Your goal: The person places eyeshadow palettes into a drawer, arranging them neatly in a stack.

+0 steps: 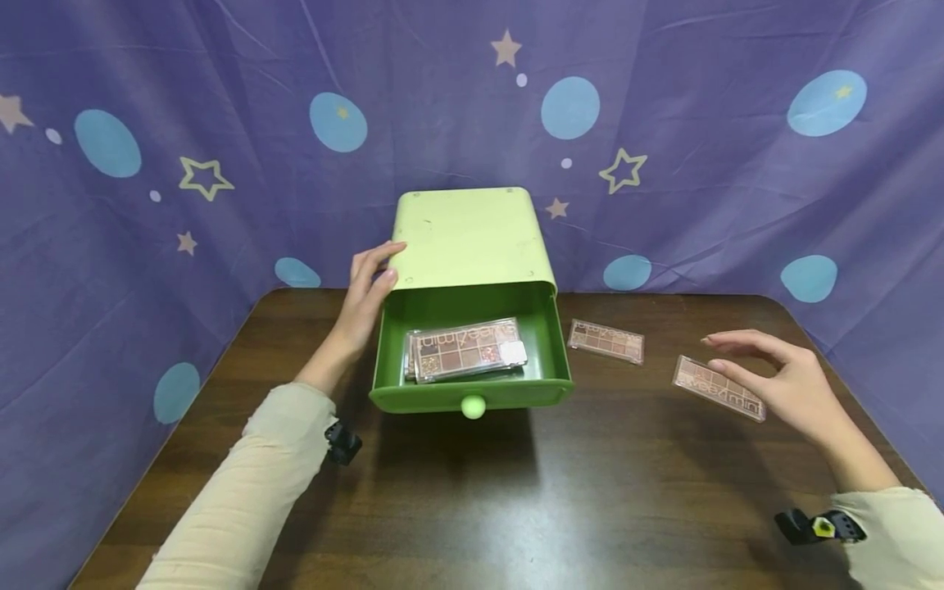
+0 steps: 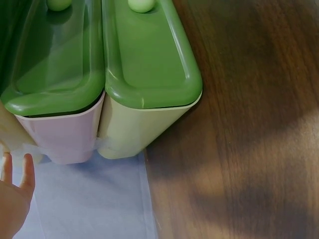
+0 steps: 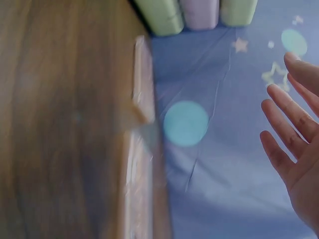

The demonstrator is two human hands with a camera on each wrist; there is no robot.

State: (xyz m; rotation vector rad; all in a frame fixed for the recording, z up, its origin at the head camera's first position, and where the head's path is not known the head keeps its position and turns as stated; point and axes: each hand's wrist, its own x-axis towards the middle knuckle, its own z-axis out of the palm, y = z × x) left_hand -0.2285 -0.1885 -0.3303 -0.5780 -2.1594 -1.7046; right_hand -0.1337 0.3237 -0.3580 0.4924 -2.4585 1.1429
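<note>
Looks light, stiff and slick, that makeup palette (image 1: 719, 388); best pinched by its long edges. Right hand (image 1: 782, 382) open above it, left hand (image 1: 366, 299) flat against the drawer box (image 1: 472, 238), gripping nothing.

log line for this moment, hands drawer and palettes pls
left hand: rests on green drawer box | drawer: open, eyeshadow palettes inside | right hand: open over near palette | far palette: on table

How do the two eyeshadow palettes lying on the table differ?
The far palette lies apart from both hands, closer to the green drawer; the near palette sits under the right hand, whose fingers hover over it, and shows lettering. Both are flat, clear-lidded, brownish palettes.
</note>
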